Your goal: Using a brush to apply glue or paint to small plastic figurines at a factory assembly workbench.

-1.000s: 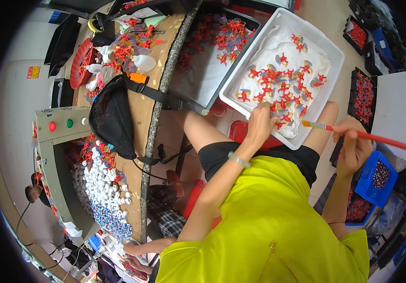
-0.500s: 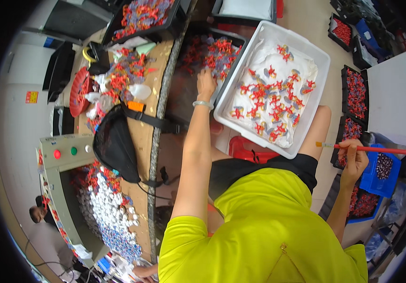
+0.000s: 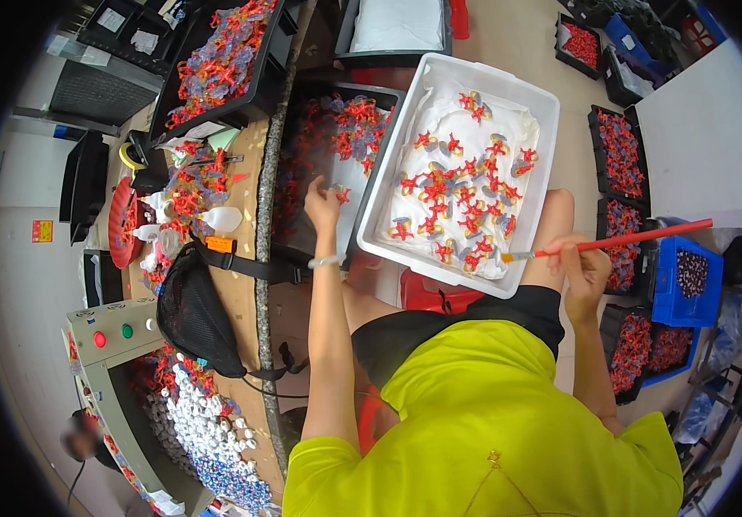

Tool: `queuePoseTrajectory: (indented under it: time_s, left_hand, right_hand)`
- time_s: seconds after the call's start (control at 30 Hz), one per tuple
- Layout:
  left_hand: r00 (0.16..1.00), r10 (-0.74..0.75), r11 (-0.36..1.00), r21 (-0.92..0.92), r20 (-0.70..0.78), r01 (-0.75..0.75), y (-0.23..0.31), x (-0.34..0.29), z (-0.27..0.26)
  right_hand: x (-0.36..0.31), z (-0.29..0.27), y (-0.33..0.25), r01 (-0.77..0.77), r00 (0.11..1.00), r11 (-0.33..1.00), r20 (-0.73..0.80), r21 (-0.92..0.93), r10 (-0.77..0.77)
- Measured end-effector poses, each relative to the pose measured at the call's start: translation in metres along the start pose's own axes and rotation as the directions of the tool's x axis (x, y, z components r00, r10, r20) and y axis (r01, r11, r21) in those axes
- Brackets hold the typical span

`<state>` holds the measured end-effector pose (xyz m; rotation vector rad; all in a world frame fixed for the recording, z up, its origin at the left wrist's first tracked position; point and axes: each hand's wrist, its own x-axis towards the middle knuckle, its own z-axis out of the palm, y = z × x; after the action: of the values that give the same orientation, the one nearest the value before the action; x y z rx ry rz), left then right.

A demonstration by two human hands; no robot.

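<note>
From the head view I see one black mesh bag [image 3: 201,306] crowding the counter [image 3: 248,302] at left. Mid-frame, my left hand [image 3: 322,205] pinches one red figurine [image 3: 341,193] over the black tray [image 3: 340,170]; rightward, my right hand [image 3: 579,267] grips one paintbrush [image 3: 638,234].

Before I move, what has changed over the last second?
The left hand left the white tray, moving left over the black tray, apparently now pinching a red figure. The right hand swung its red brush away, then back to the white tray's near corner. Unchanged: brush held, white tray on the lap.
</note>
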<state>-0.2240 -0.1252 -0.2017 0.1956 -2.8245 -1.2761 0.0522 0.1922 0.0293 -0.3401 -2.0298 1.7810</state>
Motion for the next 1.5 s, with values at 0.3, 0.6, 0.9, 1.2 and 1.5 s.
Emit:
queuePoseTrajectory:
  time_s: [0.3, 0.6, 0.9, 1.2, 1.5]
  left_hand:
    - [0.904, -0.102, 0.216, -0.878, 0.416, 0.428, 0.177, -0.192, -0.044]
    - [0.853, 0.142, 0.337, -0.835, 0.502, 0.435, 0.210, -0.245, -0.062]
    - [0.822, 0.134, 0.264, -0.819, 0.554, 0.509, 0.210, -0.249, -0.064]
    - [0.840, 0.168, 0.236, -0.848, 0.516, 0.474, 0.212, -0.254, -0.068]
    - [0.850, 0.167, 0.291, -0.849, 0.499, 0.441, 0.214, -0.254, -0.070]
  right_hand:
    - [0.019, 0.089, 0.027, 0.012, 0.990, 0.988, 0.135, 0.151, -0.033]
    - [0.025, 0.069, 0.008, -0.362, 0.913, 0.887, 0.302, 0.287, 0.275]
    - [0.018, 0.020, -0.030, 0.165, 0.926, 0.986, 0.340, 0.027, -0.164]
    - [0.021, 0.024, -0.041, 0.310, 0.891, 0.950, 0.359, -0.039, -0.277]
    - [0.021, 0.027, -0.043, 0.351, 0.888, 0.933, 0.344, -0.078, -0.305]
